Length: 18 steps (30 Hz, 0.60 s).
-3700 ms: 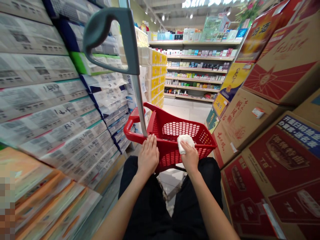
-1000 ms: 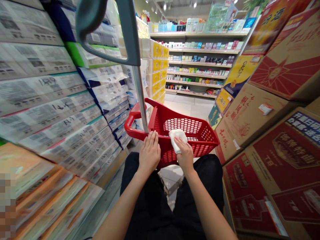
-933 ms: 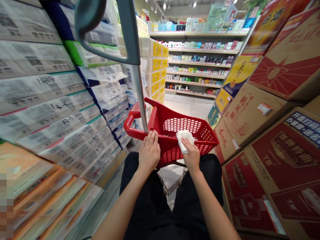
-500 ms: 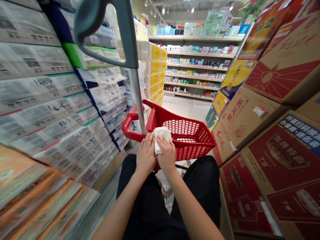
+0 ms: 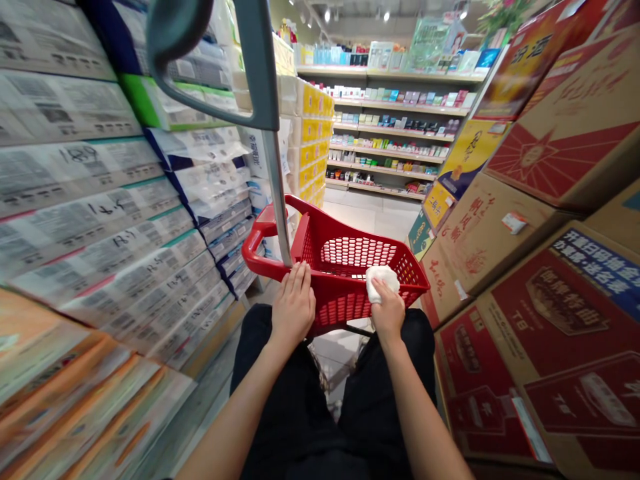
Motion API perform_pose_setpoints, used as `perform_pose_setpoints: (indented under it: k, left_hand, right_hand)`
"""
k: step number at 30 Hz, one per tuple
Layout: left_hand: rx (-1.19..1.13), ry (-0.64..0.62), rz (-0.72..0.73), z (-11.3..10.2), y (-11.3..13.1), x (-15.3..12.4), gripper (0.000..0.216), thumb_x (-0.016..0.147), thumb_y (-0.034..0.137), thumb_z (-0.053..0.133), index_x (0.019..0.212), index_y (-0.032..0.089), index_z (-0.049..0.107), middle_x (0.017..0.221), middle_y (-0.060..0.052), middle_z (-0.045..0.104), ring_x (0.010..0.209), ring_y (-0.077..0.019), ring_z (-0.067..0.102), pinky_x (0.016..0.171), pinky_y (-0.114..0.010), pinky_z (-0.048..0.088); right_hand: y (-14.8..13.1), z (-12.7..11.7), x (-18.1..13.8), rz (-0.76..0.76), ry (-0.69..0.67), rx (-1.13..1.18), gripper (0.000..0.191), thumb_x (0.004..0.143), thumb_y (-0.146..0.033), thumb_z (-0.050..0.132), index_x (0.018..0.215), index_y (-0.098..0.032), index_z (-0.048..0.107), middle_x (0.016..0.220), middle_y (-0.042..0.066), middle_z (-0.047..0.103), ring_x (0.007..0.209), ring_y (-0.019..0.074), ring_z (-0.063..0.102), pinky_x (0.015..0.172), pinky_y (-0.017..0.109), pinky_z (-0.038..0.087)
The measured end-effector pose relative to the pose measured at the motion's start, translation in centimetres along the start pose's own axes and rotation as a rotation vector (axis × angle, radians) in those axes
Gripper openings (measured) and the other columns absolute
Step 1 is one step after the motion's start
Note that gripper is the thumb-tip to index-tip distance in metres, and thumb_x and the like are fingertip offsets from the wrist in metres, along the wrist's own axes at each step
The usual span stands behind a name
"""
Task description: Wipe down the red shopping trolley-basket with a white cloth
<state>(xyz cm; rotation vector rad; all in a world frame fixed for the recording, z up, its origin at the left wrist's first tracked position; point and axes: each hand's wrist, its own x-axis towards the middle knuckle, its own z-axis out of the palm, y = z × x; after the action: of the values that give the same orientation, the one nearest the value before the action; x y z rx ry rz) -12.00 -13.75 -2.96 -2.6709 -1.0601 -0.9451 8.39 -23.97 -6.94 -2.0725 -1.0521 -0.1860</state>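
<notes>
A red plastic shopping basket point(image 5: 345, 283) with perforated sides stands in front of my knees. From its left end rises a metal pole point(image 5: 278, 200) topped by a grey handle point(image 5: 265, 73). My left hand point(image 5: 294, 300) lies flat on the near rim beside the pole's foot, fingers stretched out and holding nothing. Toward the right end of the same rim, my right hand point(image 5: 389, 310) grips a folded white cloth point(image 5: 383, 281) and presses it against the rim. The cloth hides part of the rim beneath it.
Wrapped paper packs point(image 5: 100, 173) are stacked high on the left, with orange packs point(image 5: 85, 393) below. Cardboard cartons point(image 5: 545, 320) rise close on the right. Shelves of small boxed goods point(image 5: 395, 120) stand across the tiled floor point(image 5: 365, 207).
My right hand has slid the white cloth rightward along the near rim, away from my left hand. The left hand stays near the pole's foot.
</notes>
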Motion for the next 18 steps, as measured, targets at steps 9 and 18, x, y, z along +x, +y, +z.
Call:
perform_pose_setpoints:
  k: [9, 18]
  left_hand:
    - [0.029, -0.036, 0.023, -0.1, -0.3, -0.1, 0.054, 0.094, 0.02, 0.036, 0.147, 0.008, 0.035, 0.153, -0.013, 0.039, 0.145, -0.0243, 0.03, 0.118, -0.041, 0.029]
    - [0.011, -0.02, 0.007, -0.2, 0.0, 0.0, 0.054, 0.096, 0.021, 0.034, 0.148, 0.008, 0.033, 0.153, -0.013, 0.038, 0.144, -0.0244, 0.031, 0.118, -0.042, 0.028]
  right_hand:
    - [-11.9, 3.6, -1.0, -0.301, -0.188, 0.169, 0.071, 0.068, 0.0, 0.042, 0.132, -0.026, 0.057, 0.139, 0.001, 0.057, 0.135, 0.0159, 0.047, 0.114, 0.039, 0.028]
    - [0.7, 0.4, -0.6, -0.161, -0.042, 0.041, 0.067, 0.07, -0.001, 0.042, 0.129, -0.025, 0.06, 0.136, 0.002, 0.06, 0.132, 0.0184, 0.05, 0.108, 0.037, 0.037]
